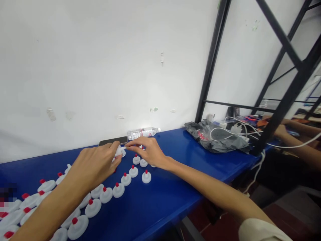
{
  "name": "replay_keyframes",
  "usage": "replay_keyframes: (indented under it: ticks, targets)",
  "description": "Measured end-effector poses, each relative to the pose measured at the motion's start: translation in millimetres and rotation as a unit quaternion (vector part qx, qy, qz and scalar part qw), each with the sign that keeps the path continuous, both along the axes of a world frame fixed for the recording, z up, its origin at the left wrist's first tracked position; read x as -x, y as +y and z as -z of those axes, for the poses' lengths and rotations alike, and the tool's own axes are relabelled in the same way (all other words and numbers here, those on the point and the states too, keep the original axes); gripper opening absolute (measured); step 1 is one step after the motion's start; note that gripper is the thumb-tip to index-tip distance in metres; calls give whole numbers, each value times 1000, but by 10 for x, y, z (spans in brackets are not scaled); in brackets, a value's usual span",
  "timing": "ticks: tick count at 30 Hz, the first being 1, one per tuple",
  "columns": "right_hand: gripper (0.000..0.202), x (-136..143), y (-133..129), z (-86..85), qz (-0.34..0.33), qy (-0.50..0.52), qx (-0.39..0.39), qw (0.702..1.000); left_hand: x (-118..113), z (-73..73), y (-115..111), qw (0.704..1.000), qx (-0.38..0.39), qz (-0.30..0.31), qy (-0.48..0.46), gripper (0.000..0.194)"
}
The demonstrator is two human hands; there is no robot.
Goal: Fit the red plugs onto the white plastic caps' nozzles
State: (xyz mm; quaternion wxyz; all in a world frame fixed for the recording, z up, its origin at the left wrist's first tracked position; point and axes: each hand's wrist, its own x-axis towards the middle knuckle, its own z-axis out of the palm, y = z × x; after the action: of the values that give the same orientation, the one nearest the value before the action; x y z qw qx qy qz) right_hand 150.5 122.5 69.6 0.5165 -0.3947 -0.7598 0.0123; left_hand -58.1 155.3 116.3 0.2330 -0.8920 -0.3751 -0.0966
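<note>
In my left hand [96,164], closed fingers grip a white nozzle cap [122,150] above the blue table. My right hand [150,152] pinches the narrow tip of that same cap from the right side. No red piece shows on this tip, and the fingers partly hide it. Below and around my hands stand many round white caps with red tips, such as one white cap [146,177] beneath my right wrist and another white cap [118,190] to the right of my left forearm. My left forearm covers part of the rows.
Against the wall lie a dark phone [114,140] and a clear plastic bottle [142,132]. A grey plastic bag [218,139] and white cables [237,129] lie by the black metal frame [213,63] at right. Beyond it, another person's arm [296,142] reaches in.
</note>
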Motion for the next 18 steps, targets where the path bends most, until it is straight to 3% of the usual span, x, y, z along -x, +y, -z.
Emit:
replay_keyframes:
  ticks: [8, 11, 15, 18]
  targets:
    - [12, 39, -48, -58, -40, 110, 76, 990, -24, 29, -57, 997, -36, 53, -31, 23]
    - [17, 31, -48, -60, -52, 153, 125, 979, -26, 44, -68, 995, -45, 68, -61, 28]
    - [35, 25, -46, -28, -43, 123, 143, 981, -30, 76, -94, 989, -33, 110, -96, 33]
    - [44, 50, -44, 19, -79, 137, 164, 974, -39, 102, -128, 982, -20, 142, -120, 37]
